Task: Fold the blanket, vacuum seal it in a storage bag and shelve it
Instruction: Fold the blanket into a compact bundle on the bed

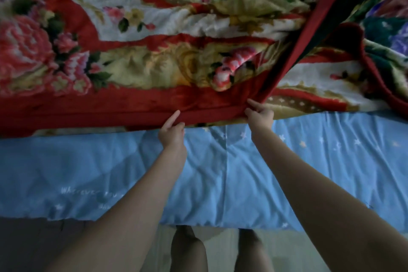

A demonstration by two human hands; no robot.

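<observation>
Now, step: we are judging this to be the folding stage, with the blanket point(154, 55) lying in a long, rumpled band across the blue star-print sheet point(220, 172) of the bed.
Blanket position: it is spreading from the left edge of the view to the right, and a red-trimmed flap point(313, 35) is rising off it diagonally toward the upper right.
Left hand: our left hand point(172, 132) is pinching the red near border point(110, 115), thumb under and fingers closed over the hem.
Right hand: our right hand point(259, 115) is gripping the same border just beside the foot of the raised flap, fingers curled shut on the cloth.
Bag and shelf: we are seeing neither in this view.
Risk, bulk: the plush is bunching in the middle, so a fold made now is likely trapping wrinkles and leaving a lumpy bundle that may not be fitting a storage bag.
Risk, alignment: both grips are sitting close together, so the far ends are hanging uncontrolled and the hems may be landing askew.
Risk, flap: the twisted right portion may be tucking under itself.
</observation>
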